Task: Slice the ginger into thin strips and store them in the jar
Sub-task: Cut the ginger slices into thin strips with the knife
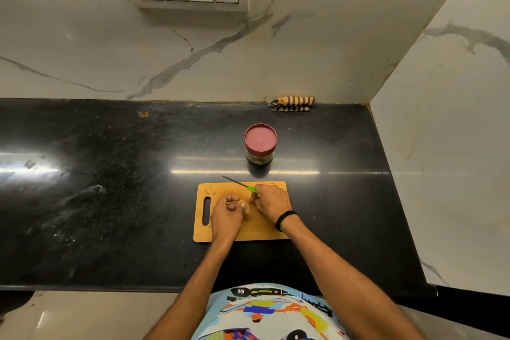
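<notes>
Head camera looks down on a wooden cutting board (pixel 265 229) lying on a dark counter (pixel 110 188), with both hands working over its middle. The left hand (pixel 227 212) has its fingers curled in, pinning the ginger (pixel 247 208) against the board; only a pale edge of it shows between the hands. The right hand (pixel 271 201) is wrapped round the green handle of a knife (pixel 240 184), whose thin blade points up and away to the left, clear of the ginger. A few cut bits (pixel 209 190) lie near the board's far left corner. The jar (pixel 260 154) stands just behind the board with its maroon lid (pixel 260 137) on. This looks like the slicing step, with most of the piece not yet cut. The next move likely calls for bringing the blade down beside the left fingertips, keeping them tucked back. The jar will need opening before any strips go in.
</notes>
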